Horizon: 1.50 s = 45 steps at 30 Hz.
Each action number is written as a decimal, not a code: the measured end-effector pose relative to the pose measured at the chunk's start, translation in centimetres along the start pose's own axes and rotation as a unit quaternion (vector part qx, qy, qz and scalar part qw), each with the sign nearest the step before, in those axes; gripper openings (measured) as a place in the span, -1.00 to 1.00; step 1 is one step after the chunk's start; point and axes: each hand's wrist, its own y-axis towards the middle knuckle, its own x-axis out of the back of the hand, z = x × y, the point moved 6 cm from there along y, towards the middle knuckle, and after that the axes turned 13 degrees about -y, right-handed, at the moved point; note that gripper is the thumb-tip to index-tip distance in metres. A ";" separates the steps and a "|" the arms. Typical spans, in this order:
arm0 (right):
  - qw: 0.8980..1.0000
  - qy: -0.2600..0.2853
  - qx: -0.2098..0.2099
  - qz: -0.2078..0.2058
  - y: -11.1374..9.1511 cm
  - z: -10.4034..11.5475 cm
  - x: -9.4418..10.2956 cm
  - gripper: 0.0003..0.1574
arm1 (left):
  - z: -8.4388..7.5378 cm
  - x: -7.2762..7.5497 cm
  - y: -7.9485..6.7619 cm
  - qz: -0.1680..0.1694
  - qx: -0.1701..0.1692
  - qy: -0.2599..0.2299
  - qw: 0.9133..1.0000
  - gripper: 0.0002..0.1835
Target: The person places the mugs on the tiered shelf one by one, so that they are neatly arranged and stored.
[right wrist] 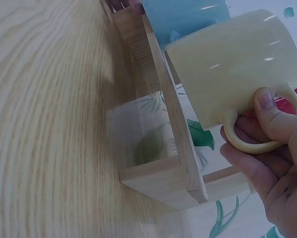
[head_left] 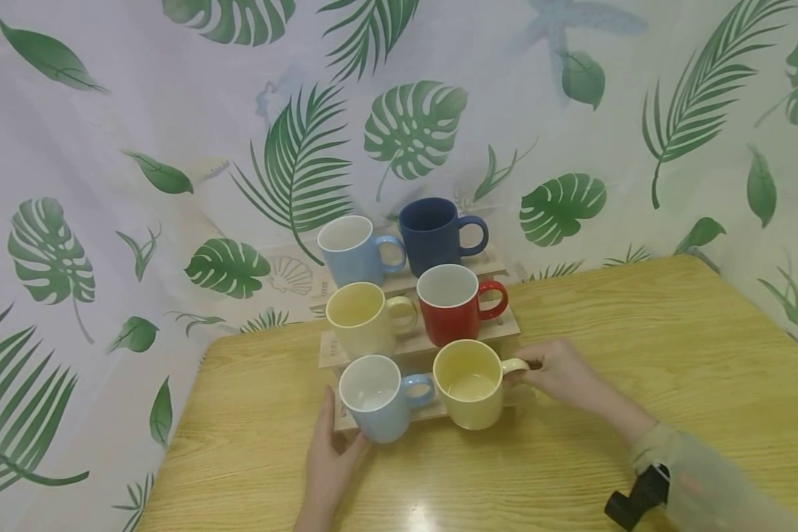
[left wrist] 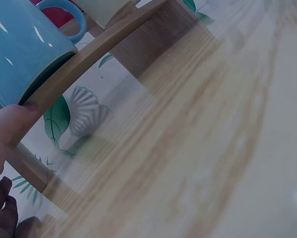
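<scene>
A pale yellow mug [head_left: 472,388] is at the right end of a wooden tiered rack's lowest shelf [head_left: 432,408], its base close over the shelf's front edge. My right hand [head_left: 552,373] pinches its handle [right wrist: 255,147], thumb on top and fingers beneath. At the shelf's left end stands a light blue mug [head_left: 375,403], handle turned right. My left hand [head_left: 331,451] holds that end of the rack, the thumb [left wrist: 12,119] at the front edge by the blue mug's base and the fingers along the side.
On the middle tier stand another yellow mug [head_left: 361,321] and a red mug [head_left: 451,314]. The top tier carries another light blue mug [head_left: 349,255] and a dark blue mug [head_left: 431,240]. A leaf-patterned cloth [head_left: 439,59] hangs behind the wooden table [head_left: 638,332].
</scene>
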 end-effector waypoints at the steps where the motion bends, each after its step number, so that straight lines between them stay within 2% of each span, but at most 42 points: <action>1: 1.000 0.002 0.000 0.001 0.0 0.0 -0.1 -0.93 | 0.0 0.0 0.0 0.000 0.000 0.000 1.000 0.01; 8: 1.000 0.004 -0.004 0.000 0.2 -0.1 -0.7 -0.87 | 0.1 0.0 -0.1 0.002 -0.006 -0.003 1.000 0.01; 14: 1.000 0.024 -0.011 0.011 0.3 -0.5 -1.0 -0.93 | 0.0 0.0 -0.1 0.001 -0.008 0.001 1.000 0.01; 19: 0.999 0.034 -0.015 0.014 0.3 -0.9 -1.2 -0.87 | 0.0 0.0 -0.2 0.001 -0.013 0.004 1.000 0.00; 23: 0.999 0.033 -0.017 0.012 0.3 -1.2 -1.3 -0.90 | 0.0 0.0 -0.2 0.003 -0.017 0.003 1.000 -0.02; 30: 0.999 0.040 -0.015 0.016 0.6 -1.4 -1.4 -0.82 | 0.0 0.0 -0.2 0.000 -0.012 0.007 1.000 0.00; 45: 0.999 0.023 -0.009 0.026 1.1 -1.8 -1.3 -0.80 | -0.1 0.1 0.0 0.001 -0.011 0.005 1.000 0.01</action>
